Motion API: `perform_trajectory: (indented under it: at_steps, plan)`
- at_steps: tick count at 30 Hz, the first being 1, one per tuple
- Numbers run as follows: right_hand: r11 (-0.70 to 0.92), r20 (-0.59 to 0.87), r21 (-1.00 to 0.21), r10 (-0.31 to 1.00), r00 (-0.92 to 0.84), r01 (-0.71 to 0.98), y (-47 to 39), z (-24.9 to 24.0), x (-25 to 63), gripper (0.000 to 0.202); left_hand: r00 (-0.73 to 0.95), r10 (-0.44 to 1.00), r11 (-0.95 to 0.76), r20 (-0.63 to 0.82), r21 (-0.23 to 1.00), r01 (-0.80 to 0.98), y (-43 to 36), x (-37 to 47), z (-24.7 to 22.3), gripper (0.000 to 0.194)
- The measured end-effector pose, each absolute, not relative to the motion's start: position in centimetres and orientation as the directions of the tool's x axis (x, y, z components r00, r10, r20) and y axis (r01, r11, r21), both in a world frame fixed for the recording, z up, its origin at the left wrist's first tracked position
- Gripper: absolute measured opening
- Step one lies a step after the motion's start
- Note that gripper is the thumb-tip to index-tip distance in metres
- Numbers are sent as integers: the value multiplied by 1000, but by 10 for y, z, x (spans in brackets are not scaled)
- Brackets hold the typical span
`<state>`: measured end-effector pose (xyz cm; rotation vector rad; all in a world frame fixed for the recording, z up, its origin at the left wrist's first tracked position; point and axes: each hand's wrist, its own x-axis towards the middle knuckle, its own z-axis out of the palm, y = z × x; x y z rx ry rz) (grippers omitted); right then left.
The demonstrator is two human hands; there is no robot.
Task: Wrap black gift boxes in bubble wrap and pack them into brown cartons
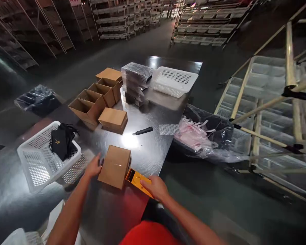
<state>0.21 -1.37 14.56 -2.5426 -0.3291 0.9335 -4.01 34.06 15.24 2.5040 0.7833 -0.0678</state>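
Note:
A closed brown cardboard box [114,166] lies on the shiny metal table in front of me. Beside its left side is my left hand [94,166], with a finger stretched out and nothing seen in it; whether it touches the box is hard to tell. My right hand [156,188] is closed around a slim yellow box-shaped thing [137,181] with a black end, which points at the cardboard box's lower right side. Beyond the box lie a black utility knife [143,131] and another closed cardboard box [113,119].
Open cardboard boxes [91,97] stand in a row behind, by a stack of bubble-wrapped packs [136,80] and a white basket [177,80]. Black pouches [61,141] fill part of the left basket [37,153]. At right are pink bagged items [193,134] and a pipe rack [257,129].

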Motion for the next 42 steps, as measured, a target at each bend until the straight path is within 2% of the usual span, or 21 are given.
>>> perform_trajectory:
  at_steps: [3, 6, 8, 9, 11, 13, 19, 21, 22, 24, 26, 28, 30, 34, 38, 40, 42]
  plan:
    - [-913, -598, -403, 313, 738, 60, -35, 139, 5, 40, 781, 605, -669, -156, 432, 605, 320, -45, 147, 65]
    - [-917, -613, -396, 306, 728, 51, -57, 148, 10, 43, 804, 575, -723, -152, 367, 586, 254, -61, 148, 87]
    - [-909, -604, -414, 319, 731, 55, -69, 156, 17, 44, 802, 538, -764, -259, 253, 594, 206, -72, 147, 109]
    - [-901, -597, -431, 330, 731, 54, -74, 161, 20, 44, 758, 576, -747, -304, 181, 640, 189, -75, 144, 119]
    - [-874, -592, -484, 357, 722, 36, -84, 167, 26, 44, 714, 631, -727, -303, 91, 681, 171, -74, 135, 126]
    - [-836, -605, -549, 389, 695, -11, -91, 170, 30, 45, 687, 668, -699, -285, 74, 711, 175, -67, 126, 128]
    - [-746, -602, -658, 439, 667, -103, -99, 166, 23, 46, 666, 691, -659, -281, 134, 740, 206, -57, 138, 125]
    - [-707, -565, -702, 478, 672, -88, -102, 170, 19, 47, 639, 693, -600, -335, 225, 768, 210, -65, 148, 126]
    - [-687, -546, -723, 500, 672, -76, -104, 174, 17, 47, 631, 673, -550, -385, 309, 775, 212, -71, 151, 126]
    - [-651, -522, -756, 542, 659, -64, -107, 181, 15, 46, 637, 585, -382, -502, 523, 762, 217, -88, 153, 126]
    - [-618, -518, -783, 583, 626, -73, -107, 187, 14, 46, 638, 480, -137, -602, 667, 733, 222, -105, 148, 125]
    - [-591, -495, -805, 622, 607, -51, -101, 189, 15, 46, 620, 406, 74, -671, 700, 710, 230, -118, 141, 124]
    - [-575, -453, -818, 654, 606, 9, -88, 185, 18, 44, 601, 363, 163, -712, 684, 711, 241, -123, 134, 118]
    - [-566, -432, -822, 688, 583, 58, -59, 167, 26, 40, 632, 302, 95, -714, 682, 725, 272, -117, 130, 102]
    - [-557, -447, -830, 694, 565, 27, -48, 146, 25, 41, 671, 416, -56, -614, 720, 692, 284, -116, 141, 92]
    - [-545, -424, -838, 697, 579, 43, -49, 139, 22, 42, 689, 546, -244, -476, 697, 674, 269, -121, 152, 89]
    - [-536, -415, -843, 703, 578, 46, -51, 133, 21, 43, 730, 627, -515, -272, 558, 650, 239, -125, 164, 92]
